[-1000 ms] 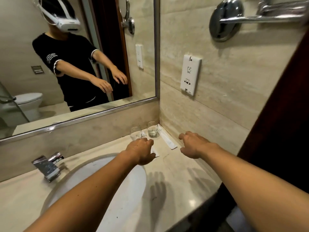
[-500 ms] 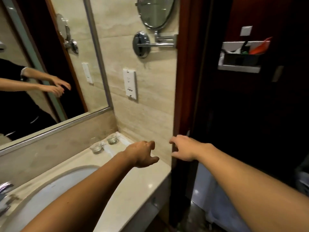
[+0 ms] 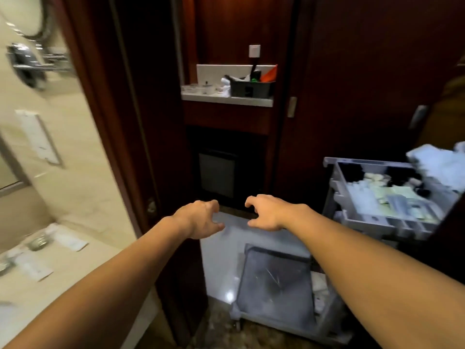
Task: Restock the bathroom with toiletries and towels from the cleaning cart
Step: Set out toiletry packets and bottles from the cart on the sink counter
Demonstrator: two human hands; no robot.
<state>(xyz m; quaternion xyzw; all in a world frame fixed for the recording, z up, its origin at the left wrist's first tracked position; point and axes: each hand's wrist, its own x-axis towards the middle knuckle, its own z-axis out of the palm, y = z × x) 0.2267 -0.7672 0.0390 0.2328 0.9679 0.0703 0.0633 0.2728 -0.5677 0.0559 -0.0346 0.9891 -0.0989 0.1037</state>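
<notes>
Both forearms reach forward at mid-frame. The left hand (image 3: 201,219) and the right hand (image 3: 266,212) hover side by side and apart, palms down, fingers loosely curled and spread, gripping nothing.

The cleaning cart (image 3: 334,197) stands at right, past the dark wooden door frame (image 3: 108,122). Its grey upper tray (image 3: 377,220) has its long axis running from near right toward far left, one corner pointing toward the hands. Inside lie small toiletry packets (image 3: 392,197), too blurred to tell apart; white towels (image 3: 437,165) are piled at its far right edge. The lower shelf (image 3: 274,283), a flat grey panel, lies below the right forearm, its long axis running near to far.

At left, the pale vanity counter (image 3: 75,268) carries two drinking glasses (image 3: 37,241) and flat white sachets (image 3: 71,241), all motion-blurred. A white wall socket (image 3: 37,134) and a chrome mirror mount (image 3: 27,64) are fixed to the tiled wall above.

Far centre, a recessed shelf (image 3: 226,99) holds a black caddy (image 3: 251,88) with an orange item standing in it.
</notes>
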